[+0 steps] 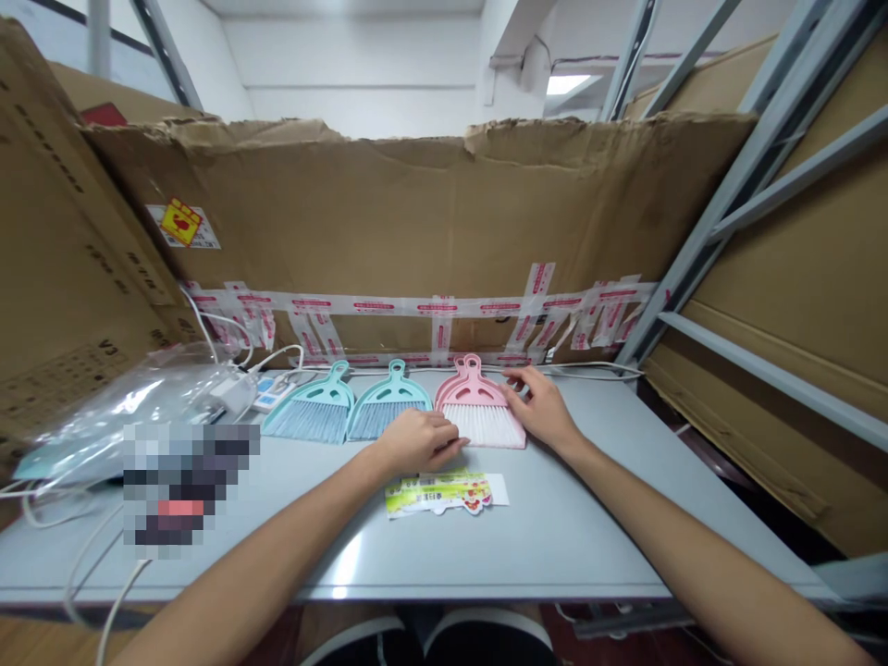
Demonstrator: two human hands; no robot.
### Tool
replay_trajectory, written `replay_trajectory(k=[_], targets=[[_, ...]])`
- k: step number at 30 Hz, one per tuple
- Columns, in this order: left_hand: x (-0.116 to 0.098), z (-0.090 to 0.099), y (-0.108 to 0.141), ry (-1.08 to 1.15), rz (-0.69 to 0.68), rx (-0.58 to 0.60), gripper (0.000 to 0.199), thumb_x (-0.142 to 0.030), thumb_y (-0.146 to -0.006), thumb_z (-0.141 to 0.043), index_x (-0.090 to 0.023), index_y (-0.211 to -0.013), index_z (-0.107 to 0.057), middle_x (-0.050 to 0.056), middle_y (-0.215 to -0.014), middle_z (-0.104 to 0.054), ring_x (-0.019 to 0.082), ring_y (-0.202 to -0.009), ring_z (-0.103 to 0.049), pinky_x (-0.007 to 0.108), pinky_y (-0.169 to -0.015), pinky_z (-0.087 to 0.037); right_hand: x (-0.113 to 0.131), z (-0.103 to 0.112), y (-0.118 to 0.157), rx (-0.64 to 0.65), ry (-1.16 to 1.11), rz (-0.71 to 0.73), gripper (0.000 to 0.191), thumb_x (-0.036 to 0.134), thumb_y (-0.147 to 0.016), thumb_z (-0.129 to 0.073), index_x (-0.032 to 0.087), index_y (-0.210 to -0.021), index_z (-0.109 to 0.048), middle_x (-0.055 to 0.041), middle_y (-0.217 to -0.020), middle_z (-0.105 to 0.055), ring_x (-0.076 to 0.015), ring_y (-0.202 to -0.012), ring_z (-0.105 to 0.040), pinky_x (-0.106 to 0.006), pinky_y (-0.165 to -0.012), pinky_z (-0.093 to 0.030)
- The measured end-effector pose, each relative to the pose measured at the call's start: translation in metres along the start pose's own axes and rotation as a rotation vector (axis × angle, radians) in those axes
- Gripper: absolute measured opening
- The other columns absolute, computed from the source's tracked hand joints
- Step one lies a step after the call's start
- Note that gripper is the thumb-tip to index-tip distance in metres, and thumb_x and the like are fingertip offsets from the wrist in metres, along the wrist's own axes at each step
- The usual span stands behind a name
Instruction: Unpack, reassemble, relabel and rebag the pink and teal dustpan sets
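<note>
A pink dustpan and brush set (pixel 472 388) lies flat on the grey table, its looped handle pointing away from me and its pale bristles toward me. My left hand (pixel 422 439) is at its near left corner, fingers curled over the edge. Against its right side rests my right hand (pixel 542 405), fingers bent and apart, touching the rim. Two teal sets lie in the same row to the left: a middle teal dustpan and brush set (pixel 395 393) and an outer teal dustpan and brush set (pixel 323 393). In front are several printed paper labels (pixel 444 492), overlapping one another.
A tall cardboard sheet (pixel 416 213) closes off the table's back. On the left lie clear plastic bags (pixel 131 402), a white power strip (pixel 274 393), cables and a pixelated object (pixel 187 486). Grey metal shelf posts (pixel 694 240) rise at the right.
</note>
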State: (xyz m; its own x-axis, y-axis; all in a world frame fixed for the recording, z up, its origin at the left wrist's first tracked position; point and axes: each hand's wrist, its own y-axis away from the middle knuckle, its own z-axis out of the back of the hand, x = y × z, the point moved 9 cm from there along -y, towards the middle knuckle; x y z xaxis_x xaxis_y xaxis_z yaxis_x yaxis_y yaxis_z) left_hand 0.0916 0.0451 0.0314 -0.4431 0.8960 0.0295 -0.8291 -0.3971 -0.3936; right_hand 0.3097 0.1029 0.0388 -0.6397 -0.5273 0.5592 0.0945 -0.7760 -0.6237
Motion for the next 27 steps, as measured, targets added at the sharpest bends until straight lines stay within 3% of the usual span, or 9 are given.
replay_trajectory(k=[3, 7, 10, 13, 16, 20, 23, 27], targets=[[0.006, 0.005, 0.000, -0.009, 0.061, -0.030, 0.044, -0.036, -0.117, -0.045, -0.022, -0.081, -0.065, 0.005, -0.076, -0.073, 0.019, -0.069, -0.067, 0.034, -0.062, -0.039, 0.013, 0.000, 0.005, 0.149, -0.019, 0.028, 0.032, 0.049, -0.108, -0.065, 0.021, -0.109, -0.080, -0.0085, -0.097, -0.081, -0.0245, -0.085, -0.071, -0.036, -0.079, -0.055], [0.009, 0.000, 0.000, -0.003, 0.084, -0.012, 0.043, -0.036, -0.117, -0.046, -0.022, -0.082, -0.066, 0.005, -0.078, -0.074, 0.019, -0.072, -0.068, 0.033, -0.063, -0.039, 0.043, -0.020, 0.022, 0.454, -0.132, 0.113, 0.033, 0.052, -0.107, -0.070, 0.021, -0.108, -0.082, -0.0050, -0.089, -0.080, -0.0193, -0.074, -0.068, -0.032, -0.074, -0.052], [0.010, -0.004, 0.000, -0.001, 0.087, 0.003, 0.041, -0.036, -0.116, -0.047, -0.022, -0.083, -0.066, 0.006, -0.078, -0.074, 0.020, -0.073, -0.069, 0.034, -0.063, -0.040, 0.069, -0.039, 0.044, 0.691, -0.245, 0.185, 0.047, 0.063, -0.091, -0.088, 0.021, -0.112, -0.083, -0.0026, -0.089, -0.078, -0.0174, -0.073, -0.065, -0.029, -0.070, -0.051], [0.009, -0.004, 0.000, 0.001, 0.088, -0.005, 0.042, -0.037, -0.117, -0.048, -0.022, -0.082, -0.065, 0.006, -0.077, -0.074, 0.020, -0.073, -0.069, 0.035, -0.062, -0.039, 0.089, -0.050, 0.064, 0.876, -0.294, 0.227, 0.058, 0.067, -0.075, -0.099, 0.024, -0.112, -0.085, -0.0030, -0.102, -0.076, -0.0166, -0.077, -0.063, -0.028, -0.069, -0.052], [0.007, -0.004, 0.000, 0.008, 0.088, -0.004, 0.043, -0.038, -0.117, -0.048, -0.022, -0.081, -0.065, 0.006, -0.077, -0.074, 0.020, -0.072, -0.069, 0.035, -0.062, -0.039, 0.094, -0.053, 0.073, 0.974, -0.336, 0.187, 0.044, 0.060, -0.085, -0.094, 0.027, -0.115, -0.088, -0.0047, -0.117, -0.075, -0.0146, -0.078, -0.064, -0.028, -0.071, -0.056], [0.009, 0.000, -0.001, -0.004, 0.099, -0.035, 0.045, -0.037, -0.117, -0.046, -0.022, -0.079, -0.065, 0.006, -0.076, -0.073, 0.020, -0.072, -0.068, 0.036, -0.067, -0.043, 0.095, -0.052, 0.072, 0.987, -0.427, 0.189, 0.022, 0.045, -0.102, -0.080, 0.026, -0.108, -0.091, -0.0058, -0.114, -0.077, -0.0169, -0.089, -0.072, -0.031, -0.084, -0.059], [0.013, 0.003, -0.001, -0.009, 0.124, -0.064, 0.045, -0.037, -0.118, -0.045, -0.022, -0.080, -0.065, 0.006, -0.077, -0.074, 0.020, -0.073, -0.068, 0.036, -0.070, -0.044, 0.088, -0.054, 0.072, 1.013, -0.472, 0.126, 0.024, 0.047, -0.097, -0.086, 0.026, -0.108, -0.091, -0.0048, -0.113, -0.077, -0.0161, -0.087, -0.071, -0.031, -0.083, -0.060], [0.016, 0.002, 0.000, 0.001, 0.141, -0.048, 0.045, -0.038, -0.118, -0.044, -0.022, -0.081, -0.066, 0.006, -0.078, -0.075, 0.020, -0.074, -0.069, 0.036, -0.070, -0.044, 0.080, -0.057, 0.077, 1.115, -0.492, 0.046, 0.047, 0.054, -0.081, -0.099, 0.028, -0.120, -0.088, -0.0044, -0.124, -0.074, -0.0144, -0.084, -0.067, -0.031, -0.082, -0.061]])
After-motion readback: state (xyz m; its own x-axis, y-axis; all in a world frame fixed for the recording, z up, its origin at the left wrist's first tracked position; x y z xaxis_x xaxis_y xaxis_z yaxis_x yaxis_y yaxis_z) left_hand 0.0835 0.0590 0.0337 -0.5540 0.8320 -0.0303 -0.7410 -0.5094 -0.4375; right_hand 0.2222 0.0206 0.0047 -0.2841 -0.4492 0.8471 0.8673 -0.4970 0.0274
